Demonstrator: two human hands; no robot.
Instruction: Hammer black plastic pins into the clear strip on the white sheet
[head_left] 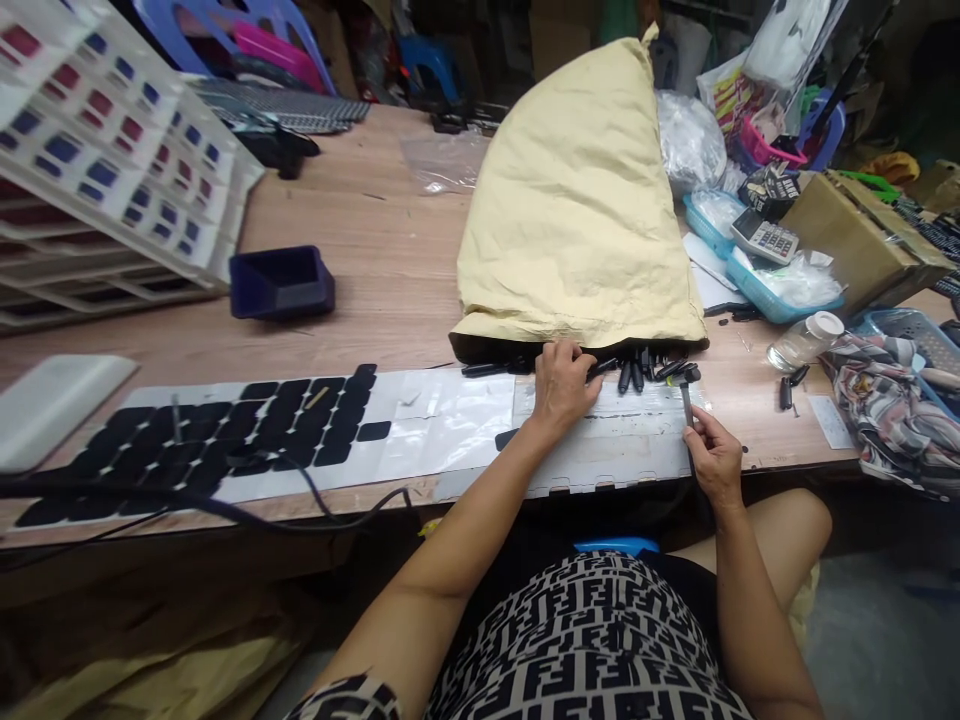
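My left hand (561, 388) is at the mouth of a large cream sack (577, 200), its fingers bent around a small black piece (603, 367). More black pieces (637, 370) lie along the sack's lower edge, to the right of that hand. In my right hand (714, 455) is a small hammer (688, 400), held upright by its handle with the head at the top. Beneath both hands lies a pale flat board (615, 445) at the table's front edge. A flat black piece (507, 439) rests by my left forearm.
Rows of flat black pieces (285, 415) cover a white sheet (427, 420) on the left, with a dark cable (225, 512) across it. A purple tray (281, 283) and white crate (150, 160) stand behind. A lidded jar (804, 342), blue baskets (787, 297) and patterned cloth (889, 405) sit right.
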